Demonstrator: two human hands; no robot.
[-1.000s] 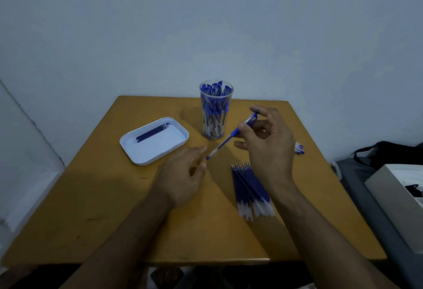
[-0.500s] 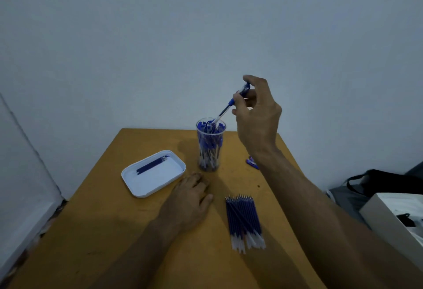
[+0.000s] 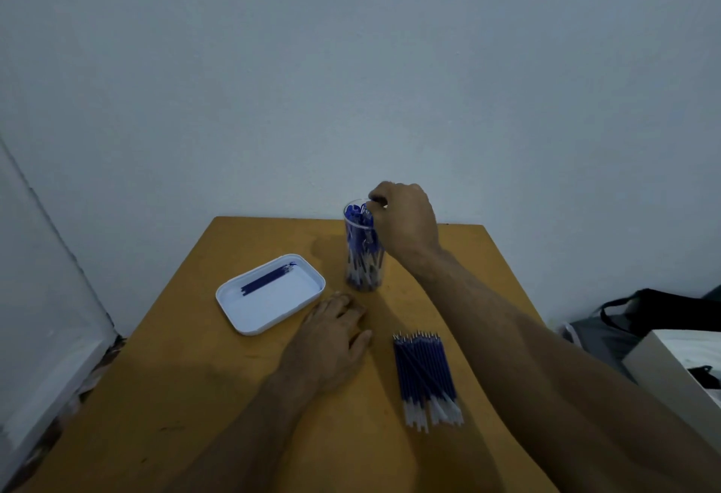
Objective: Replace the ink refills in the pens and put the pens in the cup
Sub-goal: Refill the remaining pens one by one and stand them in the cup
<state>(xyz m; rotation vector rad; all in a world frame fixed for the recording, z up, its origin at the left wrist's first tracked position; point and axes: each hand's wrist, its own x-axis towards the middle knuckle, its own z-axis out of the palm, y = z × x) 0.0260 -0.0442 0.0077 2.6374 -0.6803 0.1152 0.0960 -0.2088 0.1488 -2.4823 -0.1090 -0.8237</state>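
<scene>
My right hand (image 3: 405,219) is up near the middle of the frame, right at the top of the cup (image 3: 363,246). My arm goes out long from the lower right corner to get there. The fingers are bent down over the rim, and the back of my hand faces me. I cannot tell if they are pinching a pen or holding nothing, because my hand hides the tips.

My left hand (image 3: 331,340) lies flat on the worktop (image 3: 195,395), palm down, fingers loose and a little apart, holding nothing. It points up toward the cup.

The cup is clear and stands up straight at the far side of the worktop. It is full of blue pens (image 3: 361,262) that stand on end.

Lower right of my left hand is a pile of blue refills (image 3: 425,375). They lie flat, long ways running up and down the frame, metal tips at the far end.

A white tray (image 3: 269,309) sits to the left of the cup. A few dark refills (image 3: 267,280) lie slanted in it.
</scene>
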